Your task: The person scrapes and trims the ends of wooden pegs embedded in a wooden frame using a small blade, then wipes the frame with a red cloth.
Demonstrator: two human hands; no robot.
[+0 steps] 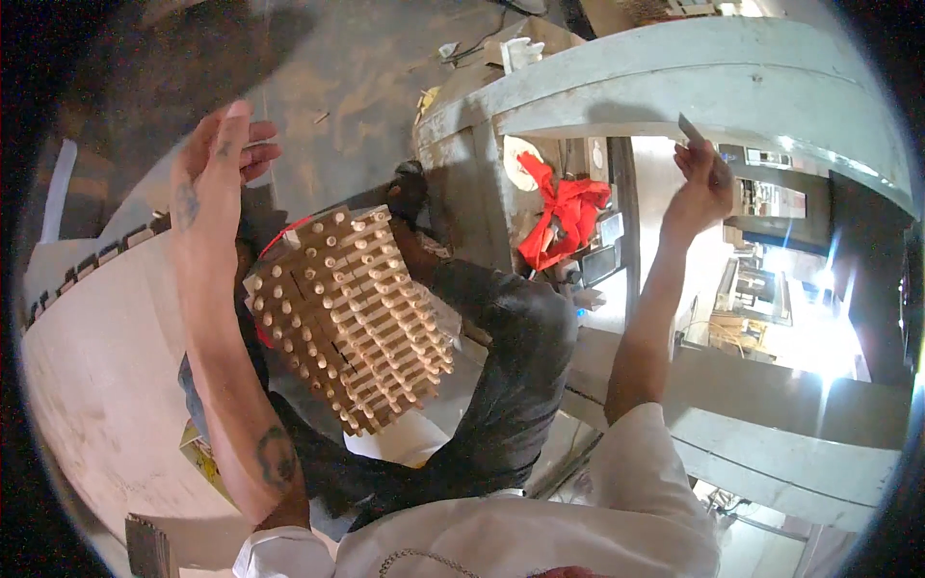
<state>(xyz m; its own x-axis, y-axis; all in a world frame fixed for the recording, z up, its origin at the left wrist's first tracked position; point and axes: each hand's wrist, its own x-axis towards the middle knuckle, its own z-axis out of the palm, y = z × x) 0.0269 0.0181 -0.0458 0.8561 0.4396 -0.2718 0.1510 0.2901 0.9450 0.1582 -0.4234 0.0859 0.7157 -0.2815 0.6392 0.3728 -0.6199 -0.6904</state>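
Observation:
A block set with many pale wooden pegs (385, 306) sits tilted between my legs, red cord at its left edge. My left hand (224, 152) is raised beyond the block's far left corner, apart from it. Its thumb is stretched and its fingers are loosely bent, with nothing seen in them. Out to the right, my right hand (703, 193) is raised beside the pale bench. Its fingers pinch a thin, flat grey piece (690, 131) that sticks up past the fingertips. What that piece is, I cannot make out.
A red cloth (567, 214) lies in an opening of the pale bench (617, 89) on the right, with small boxes near it. A curved pale panel (106, 361) stands at the left. Bright light glares at the far right. The brown floor (356, 77) stretches ahead.

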